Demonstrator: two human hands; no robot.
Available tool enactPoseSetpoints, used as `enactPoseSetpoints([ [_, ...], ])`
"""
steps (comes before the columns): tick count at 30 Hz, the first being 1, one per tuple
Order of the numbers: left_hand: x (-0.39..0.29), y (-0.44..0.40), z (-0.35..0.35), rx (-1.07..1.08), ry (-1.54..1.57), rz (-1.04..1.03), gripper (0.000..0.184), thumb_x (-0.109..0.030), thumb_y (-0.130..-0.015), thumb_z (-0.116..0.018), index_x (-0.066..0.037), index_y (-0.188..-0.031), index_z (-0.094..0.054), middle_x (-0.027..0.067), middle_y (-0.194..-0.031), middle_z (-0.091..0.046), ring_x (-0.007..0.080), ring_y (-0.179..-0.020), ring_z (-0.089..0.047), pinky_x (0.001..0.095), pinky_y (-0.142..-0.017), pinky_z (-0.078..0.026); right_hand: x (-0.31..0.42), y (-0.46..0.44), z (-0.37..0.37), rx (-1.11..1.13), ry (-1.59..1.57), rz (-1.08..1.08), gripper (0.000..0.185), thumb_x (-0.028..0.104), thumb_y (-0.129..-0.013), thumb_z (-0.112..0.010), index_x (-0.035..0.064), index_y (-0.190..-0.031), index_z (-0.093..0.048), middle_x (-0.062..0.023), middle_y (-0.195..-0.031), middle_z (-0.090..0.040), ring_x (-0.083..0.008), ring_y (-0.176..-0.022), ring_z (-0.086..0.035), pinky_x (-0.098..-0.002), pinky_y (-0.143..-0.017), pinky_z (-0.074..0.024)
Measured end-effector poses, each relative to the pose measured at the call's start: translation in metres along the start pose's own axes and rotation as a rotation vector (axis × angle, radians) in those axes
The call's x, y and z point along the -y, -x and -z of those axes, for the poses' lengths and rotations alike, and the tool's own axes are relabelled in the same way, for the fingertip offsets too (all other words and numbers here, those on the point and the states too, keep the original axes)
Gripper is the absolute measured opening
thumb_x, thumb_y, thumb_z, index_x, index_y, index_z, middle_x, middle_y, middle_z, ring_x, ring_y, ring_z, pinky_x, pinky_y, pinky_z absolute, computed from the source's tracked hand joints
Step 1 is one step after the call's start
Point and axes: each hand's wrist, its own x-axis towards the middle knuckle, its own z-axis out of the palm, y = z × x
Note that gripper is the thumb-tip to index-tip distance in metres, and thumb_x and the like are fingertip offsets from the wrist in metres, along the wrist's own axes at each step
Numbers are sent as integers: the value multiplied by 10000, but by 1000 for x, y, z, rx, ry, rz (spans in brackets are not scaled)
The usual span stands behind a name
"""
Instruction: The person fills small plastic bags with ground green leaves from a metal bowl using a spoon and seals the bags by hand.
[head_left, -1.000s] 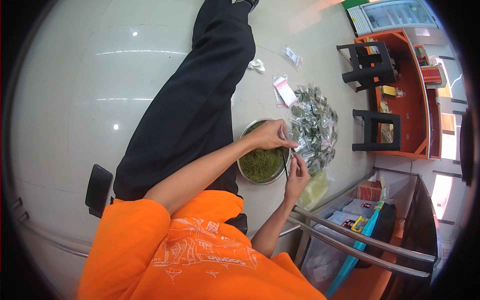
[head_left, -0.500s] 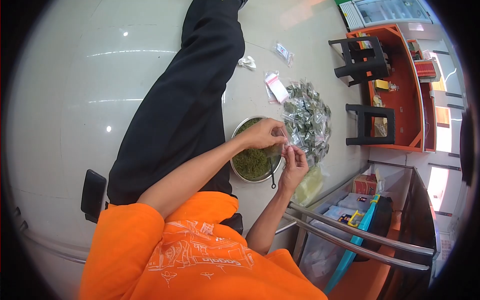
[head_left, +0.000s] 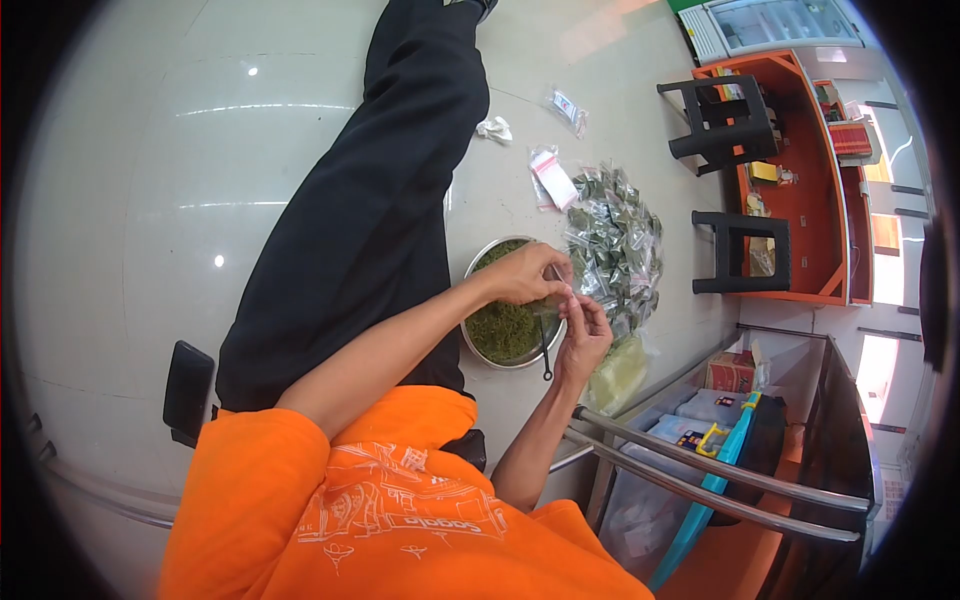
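Note:
My left hand [head_left: 525,273] is closed in a pinch on a small clear zip bag [head_left: 547,302], over the right side of a steel bowl. My right hand [head_left: 587,335] meets it there, its thumb and finger pinched at the bag's edge. The bag seems to hold some green stuff, partly hidden by my fingers. Shredded green leaf [head_left: 502,332] fills the metal bowl [head_left: 470,345]. A thin black handle [head_left: 547,358] sticks out over the rim; its other end is hidden. Just beyond my hands lies a heap of small filled bags [head_left: 615,245].
A pack of flat clear bags [head_left: 553,180], crumpled tissue [head_left: 494,129] and another plastic packet [head_left: 568,110] lie on the tiled floor. A yellowish plastic bag [head_left: 618,375] is near my right wrist. Metal rails [head_left: 720,470] run at right, below two black stools [head_left: 740,250].
My fingertips have drawn closer together at the bag's edge, with the right hand shifting slightly left. The bowl and the heap look the same.

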Motion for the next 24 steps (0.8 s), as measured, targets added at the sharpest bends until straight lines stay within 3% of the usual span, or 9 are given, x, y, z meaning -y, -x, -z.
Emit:
enactPoseSetpoints([
  [2,-1,0,-1,52,156,68,202,-187,-847,-733,-5,-931,-706,100,-840,-706,169,-752,-649,334,-693,-503,-3,-1,3,2,-29,12,122,-46,-901,-665,-54,-1022,-649,-95,-930,-700,-136,-846,-669,-239,-730,-513],
  [5,-1,-1,-3,23,116,67,209,-183,-796,-758,-8,-909,-746,152,-813,-730,221,-764,-713,336,-711,-549,0,0,2,23,-30,26,108,-19,-914,-663,-39,-1018,-648,-78,-930,-691,-115,-841,-649,-233,-725,-497],
  [12,-14,1,10,35,-5,87,229,-206,-791,-773,-5,-901,-762,142,-761,-727,194,-695,-687,331,-660,-526,0,4,-6,23,43,34,107,13,-931,-655,-22,-1032,-637,-54,-935,-672,-82,-814,-607,-227,-702,-473],
  [14,-15,2,11,80,46,151,211,-196,-821,-760,-3,-906,-769,97,-707,-705,137,-626,-581,311,-611,-463,1,3,-2,42,91,62,112,4,-929,-655,-17,-1038,-640,-40,-923,-663,-77,-818,-603,-226,-697,-471],
  [18,0,-1,1,52,180,111,216,-192,-802,-755,-21,-933,-773,124,-715,-725,168,-623,-661,329,-627,-514,0,-1,3,38,57,73,110,-1,-925,-661,-17,-1033,-648,-38,-925,-663,-75,-814,-602,-218,-697,-469],
  [24,-10,0,6,15,-34,101,234,-197,-811,-730,-16,-955,-766,144,-713,-718,185,-622,-666,337,-627,-518,-5,-2,8,10,-38,-25,102,-16,-918,-667,-32,-1018,-654,-40,-897,-666,-85,-770,-604,-201,-688,-473],
])
